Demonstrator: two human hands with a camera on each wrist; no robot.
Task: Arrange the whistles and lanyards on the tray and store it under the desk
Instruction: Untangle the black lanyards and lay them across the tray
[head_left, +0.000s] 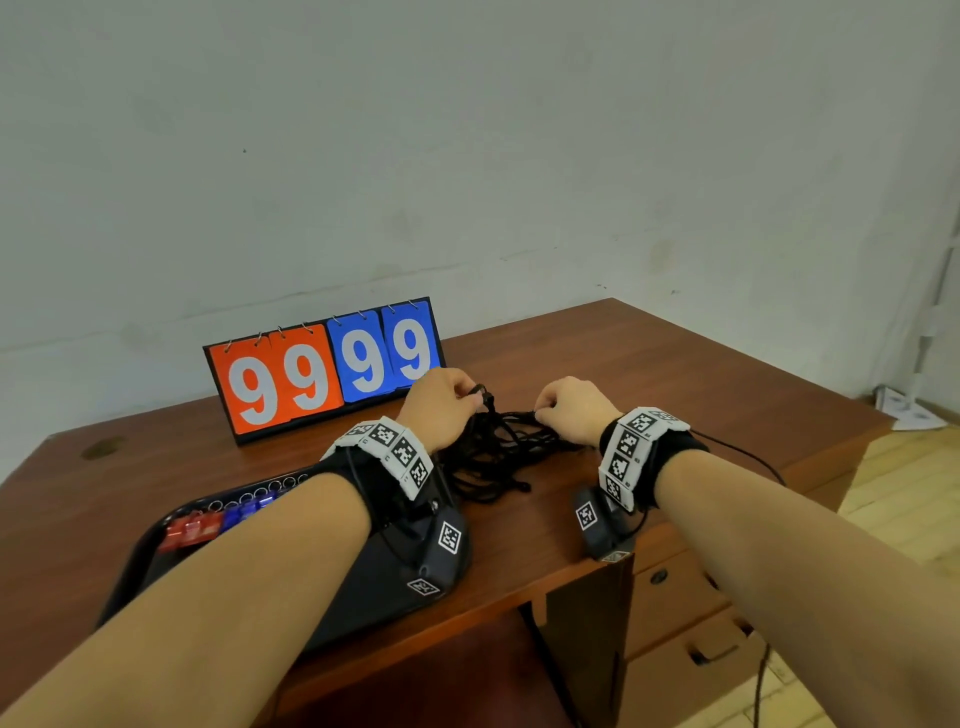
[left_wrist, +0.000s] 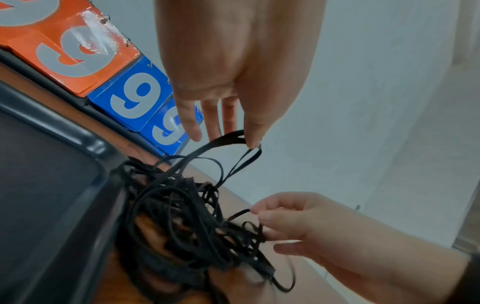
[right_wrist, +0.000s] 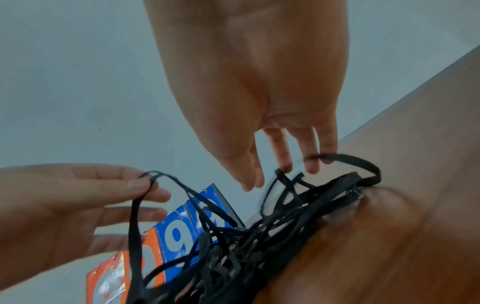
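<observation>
Fingers (left_wrist: 253, 131) of both hands pinching black lanyards (left_wrist: 187, 216), head view alone showing whistles (head_left: 218, 525) on tray (head_left: 363, 587)

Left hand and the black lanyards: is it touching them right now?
Touching. The left wrist view shows the left hand pinching a loop of the black lanyards between thumb and fingers, lifted off the tangle.

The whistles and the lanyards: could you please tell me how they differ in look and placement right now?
The whistles are red and blue and lie in a row on the black tray; the lanyards are black and lie tangled in a heap on the desk, right of the tray. No hand touches the whistles, while the left hand and right hand each pinch a lanyard strand.
</observation>
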